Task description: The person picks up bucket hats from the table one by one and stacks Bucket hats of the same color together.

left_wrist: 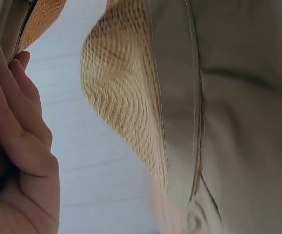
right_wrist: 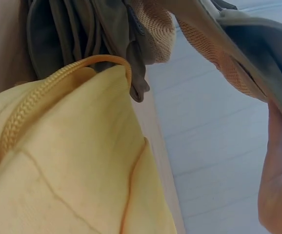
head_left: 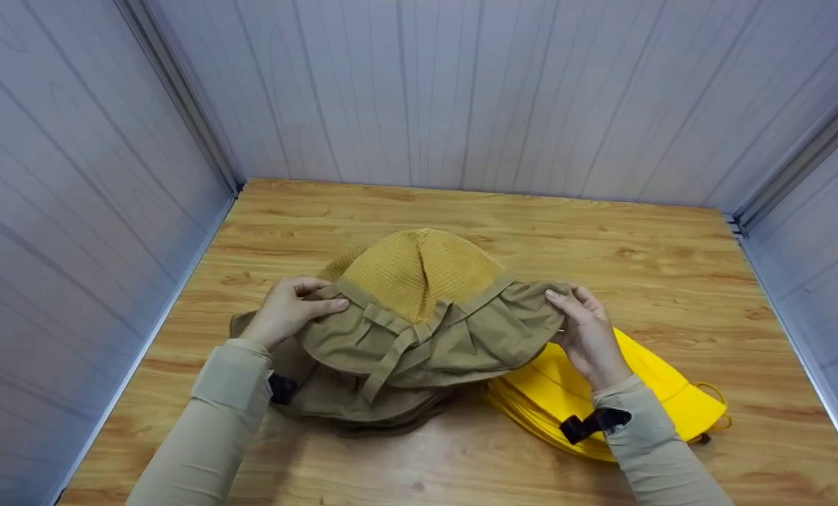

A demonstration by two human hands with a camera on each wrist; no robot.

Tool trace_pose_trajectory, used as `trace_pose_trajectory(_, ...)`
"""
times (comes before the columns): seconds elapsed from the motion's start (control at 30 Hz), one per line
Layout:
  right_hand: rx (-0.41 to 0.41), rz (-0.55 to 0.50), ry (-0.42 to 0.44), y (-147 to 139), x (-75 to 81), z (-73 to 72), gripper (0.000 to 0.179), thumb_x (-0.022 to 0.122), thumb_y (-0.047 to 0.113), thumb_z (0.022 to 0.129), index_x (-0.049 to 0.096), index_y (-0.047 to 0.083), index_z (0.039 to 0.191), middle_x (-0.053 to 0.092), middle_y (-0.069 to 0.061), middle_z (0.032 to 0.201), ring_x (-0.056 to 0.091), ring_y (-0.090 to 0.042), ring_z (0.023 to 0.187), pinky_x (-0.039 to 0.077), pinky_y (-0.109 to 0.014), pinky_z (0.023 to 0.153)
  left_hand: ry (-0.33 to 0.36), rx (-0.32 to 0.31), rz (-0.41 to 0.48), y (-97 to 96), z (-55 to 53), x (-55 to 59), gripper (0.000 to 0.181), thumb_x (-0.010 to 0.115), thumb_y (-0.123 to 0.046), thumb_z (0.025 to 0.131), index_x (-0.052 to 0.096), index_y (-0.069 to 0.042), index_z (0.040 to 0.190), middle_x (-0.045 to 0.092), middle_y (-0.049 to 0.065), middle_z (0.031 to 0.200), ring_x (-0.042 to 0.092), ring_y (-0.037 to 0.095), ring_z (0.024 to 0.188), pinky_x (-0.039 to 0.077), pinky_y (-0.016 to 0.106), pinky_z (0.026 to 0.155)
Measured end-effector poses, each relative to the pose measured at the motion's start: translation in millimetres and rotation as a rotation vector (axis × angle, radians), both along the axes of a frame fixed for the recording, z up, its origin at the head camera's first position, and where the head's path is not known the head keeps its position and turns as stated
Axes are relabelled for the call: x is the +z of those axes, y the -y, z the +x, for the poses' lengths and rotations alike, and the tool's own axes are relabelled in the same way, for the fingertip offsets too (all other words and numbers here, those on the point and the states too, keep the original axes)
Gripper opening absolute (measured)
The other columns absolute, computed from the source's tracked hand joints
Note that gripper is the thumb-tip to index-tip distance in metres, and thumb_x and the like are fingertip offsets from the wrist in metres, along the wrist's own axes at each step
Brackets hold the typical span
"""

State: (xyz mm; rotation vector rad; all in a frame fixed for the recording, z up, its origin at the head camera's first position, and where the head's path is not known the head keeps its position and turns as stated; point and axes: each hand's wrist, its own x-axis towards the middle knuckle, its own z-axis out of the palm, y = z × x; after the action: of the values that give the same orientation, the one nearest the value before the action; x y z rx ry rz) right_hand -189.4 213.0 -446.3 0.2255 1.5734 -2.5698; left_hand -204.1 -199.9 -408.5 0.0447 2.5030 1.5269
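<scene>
A sun hat with a tan woven crown and an olive-khaki cloth brim is held up over the table. A cloth bow sits at the front of its brim. My left hand pinches the brim's left side, thumb on top. At the right end of the brim, my right hand grips the cloth between thumb and fingers. Beneath lies a stack of similar khaki hats, partly covered by the raised one. The right wrist view shows the hat's brim lifted clear of the stack.
A pile of yellow hats with a cord loop lies at the right, partly under my right forearm. The wood-grain table is bounded by pale panel walls at the back and both sides.
</scene>
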Motion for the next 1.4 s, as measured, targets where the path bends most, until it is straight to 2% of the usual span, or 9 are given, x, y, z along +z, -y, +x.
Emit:
trace_pose_trajectory(0.13, -0.005, 0.059, 0.013, 6.1, 1.2, 0.8, 0.013, 0.060, 0.009, 0.098, 0.055, 0.010, 0.109, 0.072, -0.001, 0.081, 0.069, -0.014, 0.063, 0.057, -0.029, 0.056, 0.015, 0.019, 0.003, 10.3, 2.6, 4.3, 0.040, 0.080, -0.025, 0.085, 0.071, 0.000, 0.115, 0.071, 0.004, 0.104, 0.062, 0.007, 0.083, 0.053, 0.023, 0.074)
trace_pose_trajectory(0.23, -0.009, 0.085, 0.017, 11.8, 1.7, 1.4, 0.015, 0.060, 0.006, 0.097, 0.052, 0.009, 0.109, 0.073, -0.002, 0.077, 0.070, -0.014, 0.062, 0.058, -0.029, 0.056, 0.022, 0.033, -0.034, 19.0, 3.2, 8.2, 0.044, 0.080, -0.027, 0.085, 0.070, -0.001, 0.119, 0.071, 0.002, 0.105, 0.061, 0.005, 0.082, 0.052, 0.022, 0.073)
trace_pose_trajectory(0.37, -0.014, 0.092, 0.017, 20.7, 1.8, 3.0, 0.016, 0.059, 0.001, 0.096, 0.048, 0.010, 0.102, 0.073, -0.002, 0.070, 0.071, -0.015, 0.061, 0.058, -0.031, 0.055, 0.026, 0.026, -0.079, 33.2, 2.6, 13.9, 0.048, 0.079, -0.030, 0.086, 0.068, 0.000, 0.122, 0.072, 0.001, 0.106, 0.062, 0.005, 0.082, 0.052, 0.022, 0.074)
trace_pose_trajectory(0.6, 0.015, 0.076, -0.006, 38.2, -0.7, 5.7, 0.025, 0.061, -0.003, 0.094, 0.040, 0.010, 0.093, 0.071, -0.003, 0.065, 0.071, -0.016, 0.057, 0.057, -0.031, 0.050, 0.058, 0.008, -0.078, 58.7, 4.7, 20.0, 0.051, 0.078, -0.033, 0.087, 0.067, -0.001, 0.125, 0.072, -0.005, 0.105, 0.064, 0.005, 0.083, 0.053, 0.023, 0.075)
trace_pose_trajectory(0.8, 0.053, 0.070, 0.008, 53.5, -12.0, 7.8, 0.027, 0.062, -0.005, 0.093, 0.038, 0.008, 0.087, 0.071, -0.006, 0.064, 0.069, -0.019, 0.051, 0.057, -0.031, 0.047, 0.081, 0.032, -0.083, 78.5, 7.3, 7.1, 0.055, 0.079, -0.030, 0.085, 0.065, 0.001, 0.128, 0.072, -0.013, 0.100, 0.064, 0.001, 0.082, 0.053, 0.021, 0.077)
trace_pose_trajectory(0.97, 0.058, 0.092, 0.032, 65.2, -19.1, 10.0, 0.028, 0.064, -0.005, 0.090, 0.041, 0.009, 0.084, 0.067, -0.002, 0.063, 0.062, -0.016, 0.043, 0.055, -0.029, 0.045, 0.096, 0.037, -0.033, 91.7, 7.8, -6.4, 0.050, 0.079, -0.025, 0.086, 0.066, 0.001, 0.126, 0.074, -0.015, 0.095, 0.066, 0.000, 0.080, 0.054, 0.021, 0.076)
trace_pose_trajectory(1.13, 0.060, 0.104, 0.035, 74.7, -23.4, 8.9, 0.029, 0.065, -0.006, 0.090, 0.041, 0.010, 0.084, 0.065, 0.000, 0.064, 0.061, -0.015, 0.043, 0.055, -0.028, 0.045, 0.118, 0.058, -0.015, 101.5, 8.4, -10.5, 0.042, 0.079, -0.024, 0.086, 0.070, 0.000, 0.120, 0.072, -0.019, 0.085, 0.066, 0.003, 0.074, 0.054, 0.023, 0.071)
trace_pose_trajectory(1.3, 0.073, 0.126, 0.047, 83.3, -28.1, 4.4, 0.030, 0.065, -0.005, 0.090, 0.040, 0.010, 0.083, 0.051, 0.002, 0.060, 0.060, -0.015, 0.044, 0.055, -0.029, 0.045, 0.119, 0.077, -0.048, 109.1, 10.4, -14.8, 0.046, 0.078, -0.024, 0.086, 0.068, 0.003, 0.122, 0.072, -0.019, 0.087, 0.065, 0.003, 0.074, 0.054, 0.023, 0.071)
trace_pose_trajectory(1.4, 0.086, 0.156, 0.053, 87.6, -31.7, 0.6, 0.032, 0.068, -0.003, 0.089, 0.040, 0.010, 0.083, 0.058, 0.002, 0.064, 0.062, -0.015, 0.046, 0.056, -0.029, 0.046, 0.126, 0.086, -0.065, 112.6, 11.1, -19.6, 0.047, 0.078, -0.023, 0.087, 0.067, 0.006, 0.122, 0.073, -0.017, 0.087, 0.065, 0.002, 0.073, 0.054, 0.023, 0.071)
